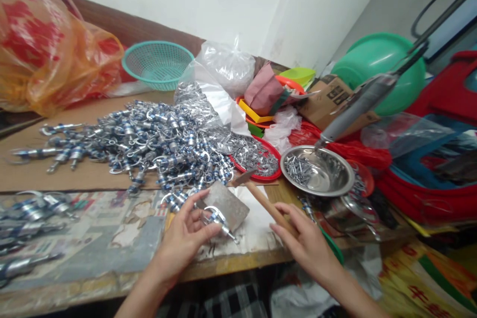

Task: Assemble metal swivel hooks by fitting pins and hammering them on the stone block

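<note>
My left hand (pixel 188 231) is closed round a small silver-and-blue metal fitting (pixel 219 218) with a curved hook-like part, held over a grey metal block (pixel 226 204). In my right hand (pixel 301 236) is the wooden handle of a hammer (pixel 266 203), its dark head tilted up beyond the block. White paper (pixel 257 236) lies under and beside the block near the table's front edge. A large heap of similar fittings (pixel 149 139) spreads behind and left of my left hand.
Behind the block stand a red tray (pixel 277 173) of small metal parts and a steel bowl (pixel 345 174) with pins. A grey-handled lever tool (pixel 354 99) rises at the right. More fittings (pixel 33 213) lie at the left, with a turquoise basket (pixel 160 62) behind.
</note>
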A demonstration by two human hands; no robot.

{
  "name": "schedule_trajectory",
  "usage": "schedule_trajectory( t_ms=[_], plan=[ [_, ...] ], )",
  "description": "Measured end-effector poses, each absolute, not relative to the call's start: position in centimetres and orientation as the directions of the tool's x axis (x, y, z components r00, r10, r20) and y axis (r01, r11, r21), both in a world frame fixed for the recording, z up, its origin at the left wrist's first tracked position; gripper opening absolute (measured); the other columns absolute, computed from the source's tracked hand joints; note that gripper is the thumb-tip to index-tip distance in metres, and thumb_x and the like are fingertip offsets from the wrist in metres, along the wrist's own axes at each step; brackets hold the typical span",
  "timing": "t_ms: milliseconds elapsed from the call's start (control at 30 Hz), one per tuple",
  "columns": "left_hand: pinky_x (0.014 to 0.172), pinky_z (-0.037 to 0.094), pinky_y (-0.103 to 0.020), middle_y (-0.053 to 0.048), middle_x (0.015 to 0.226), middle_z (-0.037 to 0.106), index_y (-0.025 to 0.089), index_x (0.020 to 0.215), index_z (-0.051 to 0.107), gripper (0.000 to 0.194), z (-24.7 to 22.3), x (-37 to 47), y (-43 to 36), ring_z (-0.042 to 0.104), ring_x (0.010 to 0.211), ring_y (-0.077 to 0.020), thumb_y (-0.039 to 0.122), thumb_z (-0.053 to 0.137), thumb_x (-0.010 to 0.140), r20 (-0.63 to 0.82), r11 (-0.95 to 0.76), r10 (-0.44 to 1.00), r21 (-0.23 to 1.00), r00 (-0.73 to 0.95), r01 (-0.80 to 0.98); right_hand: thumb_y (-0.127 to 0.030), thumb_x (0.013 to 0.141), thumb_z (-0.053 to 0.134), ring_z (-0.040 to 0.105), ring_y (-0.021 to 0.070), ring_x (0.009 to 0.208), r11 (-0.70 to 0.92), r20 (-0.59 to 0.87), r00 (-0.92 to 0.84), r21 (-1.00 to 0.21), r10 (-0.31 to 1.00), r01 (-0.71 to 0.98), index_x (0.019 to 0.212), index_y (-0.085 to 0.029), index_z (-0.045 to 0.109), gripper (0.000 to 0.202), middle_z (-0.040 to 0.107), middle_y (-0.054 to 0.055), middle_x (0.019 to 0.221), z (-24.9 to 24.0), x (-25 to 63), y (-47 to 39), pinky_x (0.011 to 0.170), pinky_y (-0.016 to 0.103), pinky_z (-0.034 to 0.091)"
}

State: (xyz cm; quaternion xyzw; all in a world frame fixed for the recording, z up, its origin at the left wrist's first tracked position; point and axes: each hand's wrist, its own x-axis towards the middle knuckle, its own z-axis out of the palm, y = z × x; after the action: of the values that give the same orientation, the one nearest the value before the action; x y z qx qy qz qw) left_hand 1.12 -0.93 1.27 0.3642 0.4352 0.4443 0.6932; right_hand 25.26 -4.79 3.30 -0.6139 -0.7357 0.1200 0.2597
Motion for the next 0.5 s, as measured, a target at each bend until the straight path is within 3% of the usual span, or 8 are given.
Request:
schedule_trajectory(
  t_ms=[100,200,367,500],
  plan=[
    [0.068,0.048,-0.028,0.001,0.078,0.062,0.023,0.124,0.039,0.075,1.0,1.3,-1.0,0.063,0.074,-0.0174,0.025,0.077,0.059,-0.279,0.34,0.934,0.886,0.221,-0.317,-0.018,0.086,0.049,0.061,0.018,0.102,0.405,0.3,-0.291,-0.461,0.908,0.79,0.128,-0.03,0.046,0.043,0.062,0.005,0.113,5.6,23.5,-6.0,0.08,0.024,0.051],
    [0.067,0.048,-0.028,0.003,0.075,0.061,0.023,0.124,0.038,0.077,0.7,1.4,-0.9,0.062,0.071,-0.0162,0.023,0.077,0.058,-0.271,0.335,0.937,0.88,0.222,-0.338,-0.011,0.086,0.048,0.061,0.0171,0.103,0.5,0.403,-0.336,-0.426,0.851,0.754,0.136,-0.037,0.035,0.058,0.061,0.003,0.115,5.9,23.2,-7.1,0.08,0.023,0.052],
    [0.066,0.049,-0.028,0.002,0.075,0.063,0.023,0.124,0.037,0.077,0.6,1.1,-0.8,0.063,0.069,-0.0162,0.022,0.077,0.058,-0.265,0.329,0.938,0.881,0.223,-0.339,-0.008,0.085,0.045,0.065,0.0178,0.094,0.498,0.309,-0.398,-0.402,0.864,0.769,0.137,-0.033,0.034,0.059,0.064,0.005,0.109,4.0,23.7,-8.2,0.077,0.024,0.054],
    [0.064,0.048,-0.026,0.003,0.073,0.063,0.021,0.124,0.038,0.077,0.7,1.3,-0.8,0.063,0.068,-0.0149,0.022,0.077,0.058,-0.266,0.323,0.941,0.892,0.211,-0.315,-0.004,0.084,0.045,0.062,0.0169,0.101,0.5,0.381,-0.353,-0.42,0.854,0.757,0.138,-0.033,0.032,0.063,0.063,0.005,0.113,2.8,23.8,-9.2,0.083,0.024,0.052]
  ],
)
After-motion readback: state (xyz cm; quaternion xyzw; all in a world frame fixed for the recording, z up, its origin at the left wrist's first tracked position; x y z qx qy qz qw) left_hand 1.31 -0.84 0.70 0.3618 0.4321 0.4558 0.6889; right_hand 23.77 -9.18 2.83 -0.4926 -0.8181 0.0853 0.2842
